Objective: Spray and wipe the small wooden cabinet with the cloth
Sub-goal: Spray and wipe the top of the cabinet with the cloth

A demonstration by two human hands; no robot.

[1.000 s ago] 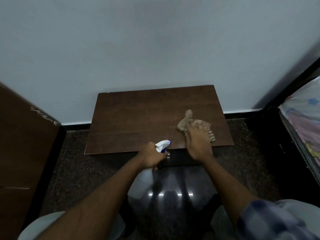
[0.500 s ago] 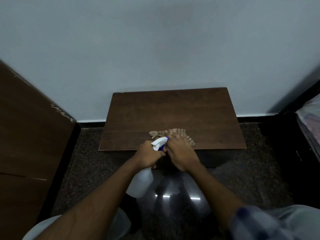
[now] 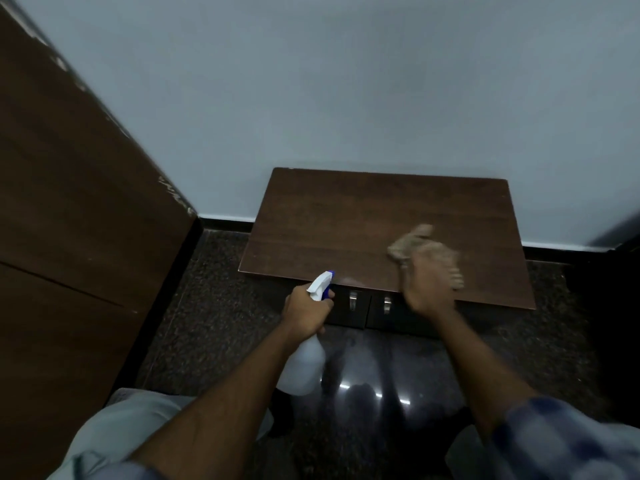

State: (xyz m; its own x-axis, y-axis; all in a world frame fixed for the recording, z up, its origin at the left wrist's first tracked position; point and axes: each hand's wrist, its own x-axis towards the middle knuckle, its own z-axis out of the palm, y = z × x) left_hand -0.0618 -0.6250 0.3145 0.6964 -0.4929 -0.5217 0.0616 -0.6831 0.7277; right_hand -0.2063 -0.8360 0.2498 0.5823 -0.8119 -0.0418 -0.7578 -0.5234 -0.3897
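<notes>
1. One small wooden cabinet (image 3: 346, 220) stands on the dark speckled floor (image 3: 207, 289) with its back against the pale wall (image 3: 346, 81). Its flat rectangular top is dark brown with a straight grain.
2. Two small metal handles (image 3: 352, 300) sit side by side on its dark front, just under the near edge.
3. A crumpled tan cloth (image 3: 412, 241) lies on the right part of the top, soft and blurred.
4. The right hand (image 3: 429, 285) lies on the cloth, its grip apart, with the fingers spread flat and pressing down.
5. The left hand (image 3: 304, 311) has its grip clamped round the neck of a spray bottle (image 3: 303, 367). The bottle has a translucent white body and a white and blue head, which is just in front of the cabinet's near left edge.
6. A brown wooden door (image 3: 69, 220) with chipped edges stands at the left.
</notes>
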